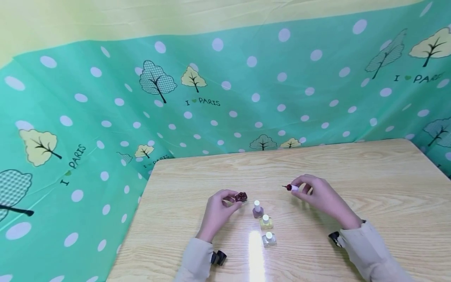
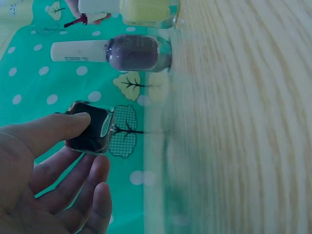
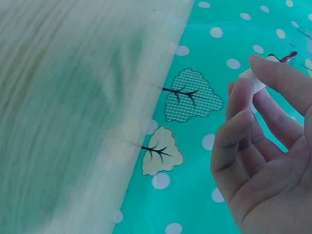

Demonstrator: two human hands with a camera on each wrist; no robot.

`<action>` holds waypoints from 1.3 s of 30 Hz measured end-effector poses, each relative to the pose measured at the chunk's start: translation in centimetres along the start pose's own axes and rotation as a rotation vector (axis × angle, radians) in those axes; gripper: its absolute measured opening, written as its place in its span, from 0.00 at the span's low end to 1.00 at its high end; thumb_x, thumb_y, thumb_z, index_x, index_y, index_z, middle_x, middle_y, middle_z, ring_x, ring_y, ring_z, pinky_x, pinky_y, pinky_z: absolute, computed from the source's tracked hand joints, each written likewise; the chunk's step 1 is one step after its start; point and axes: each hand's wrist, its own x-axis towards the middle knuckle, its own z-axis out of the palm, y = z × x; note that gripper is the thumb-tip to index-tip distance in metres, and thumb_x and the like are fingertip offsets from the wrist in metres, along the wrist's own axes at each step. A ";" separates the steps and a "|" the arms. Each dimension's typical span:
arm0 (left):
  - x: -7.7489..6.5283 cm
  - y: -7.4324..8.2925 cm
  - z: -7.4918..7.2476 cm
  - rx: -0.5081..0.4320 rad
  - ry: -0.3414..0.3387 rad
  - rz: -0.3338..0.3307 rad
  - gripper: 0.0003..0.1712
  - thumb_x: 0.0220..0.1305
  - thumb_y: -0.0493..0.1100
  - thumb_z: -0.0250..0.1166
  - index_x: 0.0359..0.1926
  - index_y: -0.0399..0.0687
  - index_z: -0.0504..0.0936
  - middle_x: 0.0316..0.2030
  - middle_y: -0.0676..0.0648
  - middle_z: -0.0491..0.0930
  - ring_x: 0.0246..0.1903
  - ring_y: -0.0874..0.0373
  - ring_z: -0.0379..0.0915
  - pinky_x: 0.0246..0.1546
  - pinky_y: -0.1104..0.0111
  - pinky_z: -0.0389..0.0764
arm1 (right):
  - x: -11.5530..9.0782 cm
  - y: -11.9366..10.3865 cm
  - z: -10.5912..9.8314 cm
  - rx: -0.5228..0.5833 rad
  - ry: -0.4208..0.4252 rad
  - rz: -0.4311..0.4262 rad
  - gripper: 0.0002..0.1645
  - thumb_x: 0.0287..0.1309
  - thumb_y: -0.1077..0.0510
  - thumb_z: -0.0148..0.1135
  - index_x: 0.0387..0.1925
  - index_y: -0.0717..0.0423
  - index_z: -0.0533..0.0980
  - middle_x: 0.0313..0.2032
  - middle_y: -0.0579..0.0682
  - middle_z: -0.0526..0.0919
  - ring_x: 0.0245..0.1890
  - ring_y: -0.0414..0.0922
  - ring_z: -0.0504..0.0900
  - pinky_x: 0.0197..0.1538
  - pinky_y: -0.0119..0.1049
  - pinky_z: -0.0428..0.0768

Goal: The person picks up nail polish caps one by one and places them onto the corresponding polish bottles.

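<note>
My left hand (image 1: 219,211) pinches a small dark red nail polish bottle (image 1: 241,197) between thumb and fingers; its neck is uncapped in the head view. In the left wrist view the bottle (image 2: 90,127) looks nearly black under the thumb. Off to the right, my right hand (image 1: 318,194) pinches the white nail polish cap (image 1: 294,188), its red-coated brush (image 1: 284,186) pointing left toward the bottle. The right wrist view shows the cap (image 3: 258,80) between thumb and forefinger, the brush tip (image 3: 290,56) sticking out past the thumb.
Between the hands stand a purple polish bottle (image 1: 258,212), a yellow one (image 1: 266,223) and a clear-looking one (image 1: 269,239), all white-capped and in a row toward me. They are on a wooden table (image 1: 370,176). A green dotted curtain (image 1: 239,94) hangs behind and at left.
</note>
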 end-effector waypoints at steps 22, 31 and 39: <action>-1.9 3.9 -0.9 -0.146 0.005 0.090 0.14 0.56 0.47 0.75 0.43 0.54 0.86 0.40 0.56 0.86 0.42 0.59 0.80 0.45 0.61 0.82 | -2.0 -3.6 -1.0 -0.011 0.094 -0.162 0.11 0.60 0.58 0.69 0.45 0.51 0.84 0.39 0.43 0.86 0.29 0.32 0.78 0.30 0.29 0.80; -2.4 5.3 -0.8 -0.079 0.023 0.162 0.14 0.55 0.44 0.75 0.44 0.54 0.87 0.39 0.59 0.84 0.40 0.64 0.79 0.42 0.59 0.83 | -2.2 -4.5 -0.4 -0.016 0.138 -0.278 0.15 0.58 0.62 0.69 0.48 0.51 0.83 0.37 0.38 0.82 0.28 0.29 0.75 0.29 0.27 0.80; -2.8 6.1 -0.8 -0.042 0.032 0.206 0.15 0.56 0.44 0.75 0.45 0.53 0.87 0.39 0.59 0.84 0.40 0.65 0.79 0.42 0.64 0.83 | -2.7 -5.7 -0.5 -0.017 0.135 -0.297 0.15 0.60 0.60 0.69 0.49 0.45 0.83 0.36 0.33 0.79 0.29 0.30 0.74 0.27 0.27 0.78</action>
